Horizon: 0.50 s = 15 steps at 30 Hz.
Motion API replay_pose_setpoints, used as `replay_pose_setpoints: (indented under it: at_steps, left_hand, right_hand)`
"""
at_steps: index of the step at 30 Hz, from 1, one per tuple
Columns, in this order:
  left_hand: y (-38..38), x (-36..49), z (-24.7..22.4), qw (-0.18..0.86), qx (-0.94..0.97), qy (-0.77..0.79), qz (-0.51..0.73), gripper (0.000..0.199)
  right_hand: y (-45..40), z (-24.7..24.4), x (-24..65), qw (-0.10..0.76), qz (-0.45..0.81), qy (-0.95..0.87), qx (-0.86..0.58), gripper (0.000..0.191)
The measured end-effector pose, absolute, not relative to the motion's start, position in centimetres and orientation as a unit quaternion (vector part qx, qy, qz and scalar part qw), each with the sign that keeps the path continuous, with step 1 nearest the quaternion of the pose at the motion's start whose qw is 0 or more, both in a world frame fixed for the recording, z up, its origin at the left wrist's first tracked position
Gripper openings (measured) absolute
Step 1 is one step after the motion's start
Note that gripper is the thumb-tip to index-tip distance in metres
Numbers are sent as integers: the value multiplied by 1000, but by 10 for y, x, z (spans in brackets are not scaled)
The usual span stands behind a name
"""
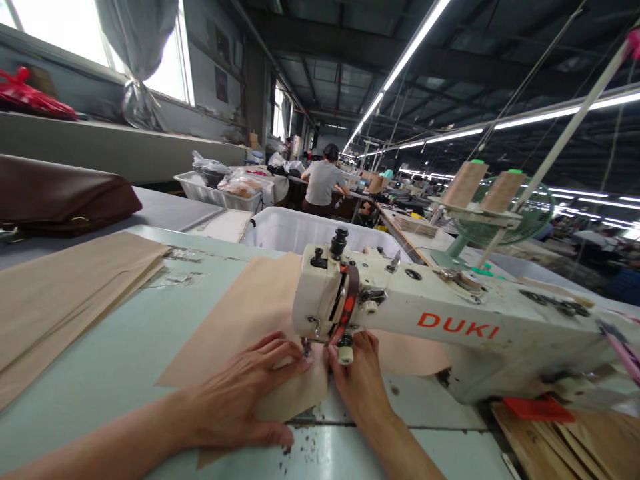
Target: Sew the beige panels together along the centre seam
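A white sewing machine (400, 300) marked DUKI stands on a pale green table. Under its needle and presser foot (307, 345) lies a tan fabric piece (240, 313), spreading out to the left and behind the head. My left hand (245, 387) rests on this fabric, palm down and thumb apart, with its fingertips close to the presser foot. Just right of the needle, my right hand (363, 380) has its fingers curled at the fabric's right edge; a machine knob partly hides them. More tan fabric (410, 351) shows beneath the machine arm.
Stacked tan pieces (75, 287) lie at the left, near a dark brown leather item (65, 193). Behind the machine stands a white plastic bin (310, 228). Thread cones (465, 185) and a green fan (520, 207) are at the right. Ahead, a person (323, 180) works facing away.
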State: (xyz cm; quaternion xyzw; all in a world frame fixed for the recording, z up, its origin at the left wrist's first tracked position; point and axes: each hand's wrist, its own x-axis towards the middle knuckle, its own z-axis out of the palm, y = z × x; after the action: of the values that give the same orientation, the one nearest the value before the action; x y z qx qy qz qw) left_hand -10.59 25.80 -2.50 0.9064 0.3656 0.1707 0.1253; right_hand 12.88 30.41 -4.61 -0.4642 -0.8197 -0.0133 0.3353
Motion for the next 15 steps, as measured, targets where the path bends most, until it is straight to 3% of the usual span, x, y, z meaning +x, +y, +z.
replay_pose_setpoints:
  at_steps: [11,15]
  left_hand:
    - [255,-102,-19,134,911,351,173,82]
    - [255,-101,-19,122,911,351,178,80]
  right_hand:
    - [309,-53,126,307,29,-837,-452,28]
    - [328,-42,127,275,39,-869,-409,21]
